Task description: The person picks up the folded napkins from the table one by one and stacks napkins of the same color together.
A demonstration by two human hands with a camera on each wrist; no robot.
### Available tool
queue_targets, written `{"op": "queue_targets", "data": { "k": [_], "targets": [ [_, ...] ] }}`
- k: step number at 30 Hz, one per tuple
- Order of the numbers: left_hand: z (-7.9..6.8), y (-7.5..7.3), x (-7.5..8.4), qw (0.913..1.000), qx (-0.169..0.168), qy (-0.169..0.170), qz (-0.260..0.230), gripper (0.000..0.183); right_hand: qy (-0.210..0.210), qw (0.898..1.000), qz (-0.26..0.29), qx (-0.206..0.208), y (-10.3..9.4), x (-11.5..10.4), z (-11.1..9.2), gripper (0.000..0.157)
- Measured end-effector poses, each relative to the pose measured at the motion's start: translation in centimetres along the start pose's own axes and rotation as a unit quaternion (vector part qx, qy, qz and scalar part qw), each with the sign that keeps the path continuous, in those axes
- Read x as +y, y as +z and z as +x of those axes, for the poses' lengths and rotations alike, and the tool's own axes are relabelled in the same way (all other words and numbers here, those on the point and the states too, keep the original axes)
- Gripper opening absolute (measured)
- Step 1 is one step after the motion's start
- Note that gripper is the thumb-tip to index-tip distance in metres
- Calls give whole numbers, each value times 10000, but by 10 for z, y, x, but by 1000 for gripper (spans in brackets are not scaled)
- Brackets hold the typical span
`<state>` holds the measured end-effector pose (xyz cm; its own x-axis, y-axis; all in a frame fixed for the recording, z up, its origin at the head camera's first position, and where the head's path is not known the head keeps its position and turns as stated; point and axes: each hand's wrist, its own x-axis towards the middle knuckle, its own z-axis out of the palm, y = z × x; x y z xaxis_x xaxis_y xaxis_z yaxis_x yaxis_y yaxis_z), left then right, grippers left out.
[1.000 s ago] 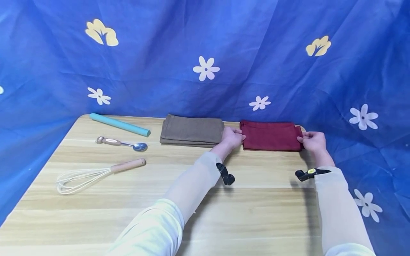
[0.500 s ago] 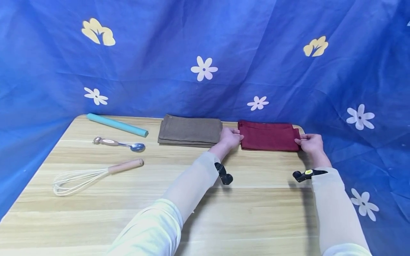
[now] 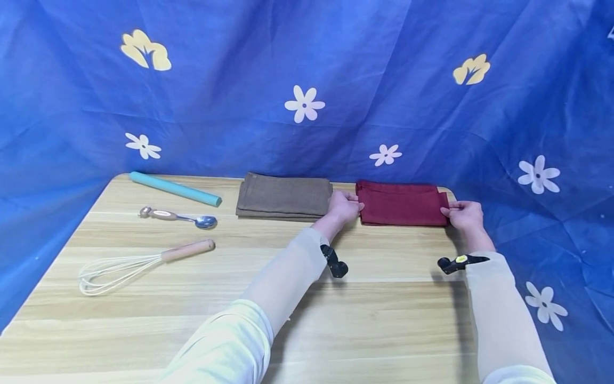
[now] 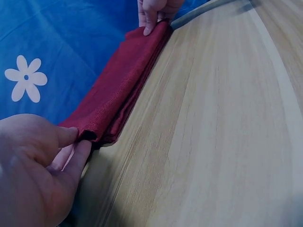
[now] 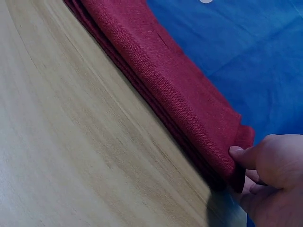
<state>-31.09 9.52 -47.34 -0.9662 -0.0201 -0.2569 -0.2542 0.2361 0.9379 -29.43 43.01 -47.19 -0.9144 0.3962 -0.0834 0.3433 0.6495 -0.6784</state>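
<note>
A folded dark red cloth lies flat along the far right edge of the table. My left hand pinches its left end; in the left wrist view the thumb lies on top and fingers reach beneath the fold. At the opposite end my right hand pinches the corner, thumb above and the other fingers partly hidden below. The cloth's layered front edge shows in the right wrist view. Just left of my left hand sits a folded brown cloth, its right edge partly covered by that hand.
On the table's left side lie a turquoise stick, a spoon with a brownish handle and a whisk with a pinkish handle. A blue flowered curtain hangs right behind the wooden table.
The head view has shifted slightly, moving everything a little to the left in it. Both hands stay at the ends of the red cloth, which looks unchanged.
</note>
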Motion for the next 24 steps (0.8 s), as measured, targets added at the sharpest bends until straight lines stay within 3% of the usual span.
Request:
{"op": "queue_targets", "data": {
  "k": [9, 19, 24],
  "targets": [
    [-1, 2, -2, 9996, -40, -6, -296, 20, 128, 9989, 453, -49, 0, -1, -4, 42],
    [-5, -4, 0, 9997, 27, 30, -259, 21, 136, 9987, 486, -11, -4, -5, -8, 44],
    [-9, -11, 3, 9996, -45, 224, -190, 26, 2, 9948, 1018, 85, -12, 1, -9, 47]
  ]
}}
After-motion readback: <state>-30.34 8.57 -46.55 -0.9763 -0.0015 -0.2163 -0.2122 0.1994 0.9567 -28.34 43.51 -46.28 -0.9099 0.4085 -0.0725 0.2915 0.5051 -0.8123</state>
